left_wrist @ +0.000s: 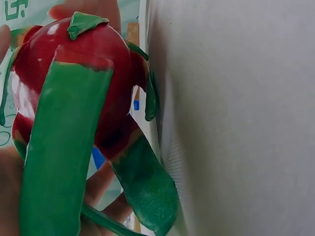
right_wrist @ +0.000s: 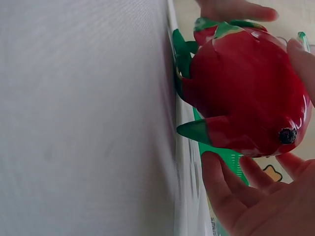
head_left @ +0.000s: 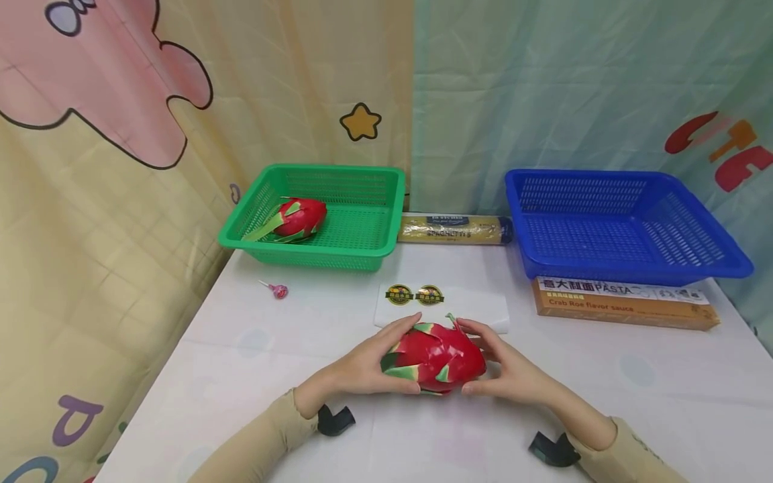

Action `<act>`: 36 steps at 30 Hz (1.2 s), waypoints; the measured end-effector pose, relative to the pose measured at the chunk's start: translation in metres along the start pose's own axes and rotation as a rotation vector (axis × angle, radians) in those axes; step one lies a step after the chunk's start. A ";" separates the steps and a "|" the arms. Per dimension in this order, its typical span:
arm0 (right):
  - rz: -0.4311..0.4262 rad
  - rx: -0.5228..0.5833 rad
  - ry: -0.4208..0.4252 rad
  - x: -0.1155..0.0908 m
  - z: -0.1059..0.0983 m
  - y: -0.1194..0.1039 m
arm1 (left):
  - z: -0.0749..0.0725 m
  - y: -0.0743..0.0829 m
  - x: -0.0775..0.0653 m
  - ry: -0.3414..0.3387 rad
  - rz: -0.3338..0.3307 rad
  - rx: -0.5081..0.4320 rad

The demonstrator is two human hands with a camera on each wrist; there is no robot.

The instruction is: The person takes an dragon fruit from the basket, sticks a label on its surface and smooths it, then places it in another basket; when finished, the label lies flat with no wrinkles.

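Note:
A red dragon fruit (head_left: pixel 443 355) with green leafy scales lies low over the white table between both hands. My left hand (head_left: pixel 368 359) grips its leafy left end, thumb along the near side and fingers on the far side. My right hand (head_left: pixel 513 369) holds the right end with curled fingers and thumb. Long green scales hang toward the camera in the left wrist view, while a small dark spot marks the dragon fruit (right_wrist: pixel 251 88) in the right wrist view. Just behind it lies a white sheet (head_left: pixel 471 305) with two round black-and-gold stickers (head_left: pixel 414 295).
A green basket (head_left: pixel 314 255) at the back left contains another dragon fruit (head_left: pixel 303 217). At the back right, a blue basket (head_left: pixel 634 268) stands behind a pasta box (head_left: pixel 628 305). A spaghetti packet (head_left: pixel 453 229) lies between the baskets. A wrapped lollipop (head_left: pixel 278 290) lies left.

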State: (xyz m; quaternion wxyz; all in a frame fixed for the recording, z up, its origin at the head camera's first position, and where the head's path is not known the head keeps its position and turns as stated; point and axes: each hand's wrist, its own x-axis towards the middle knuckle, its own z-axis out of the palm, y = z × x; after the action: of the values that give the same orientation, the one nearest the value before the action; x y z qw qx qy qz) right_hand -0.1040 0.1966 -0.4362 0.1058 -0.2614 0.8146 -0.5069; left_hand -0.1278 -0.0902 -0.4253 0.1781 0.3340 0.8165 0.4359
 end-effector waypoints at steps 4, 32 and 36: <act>-0.007 0.000 -0.001 0.000 0.001 0.000 | -0.001 0.001 0.000 0.025 0.018 0.003; 0.066 0.022 -0.033 0.001 0.000 0.004 | -0.002 0.000 0.000 0.019 -0.015 0.057; 0.101 0.019 -0.020 0.002 0.000 0.003 | -0.002 -0.002 0.002 0.027 0.029 0.062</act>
State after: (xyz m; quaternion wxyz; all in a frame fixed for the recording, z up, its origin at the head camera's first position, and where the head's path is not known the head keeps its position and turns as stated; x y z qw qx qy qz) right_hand -0.1067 0.1965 -0.4392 0.1421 -0.2241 0.8208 -0.5059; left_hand -0.1313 -0.0912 -0.4261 0.1502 0.3453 0.8269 0.4175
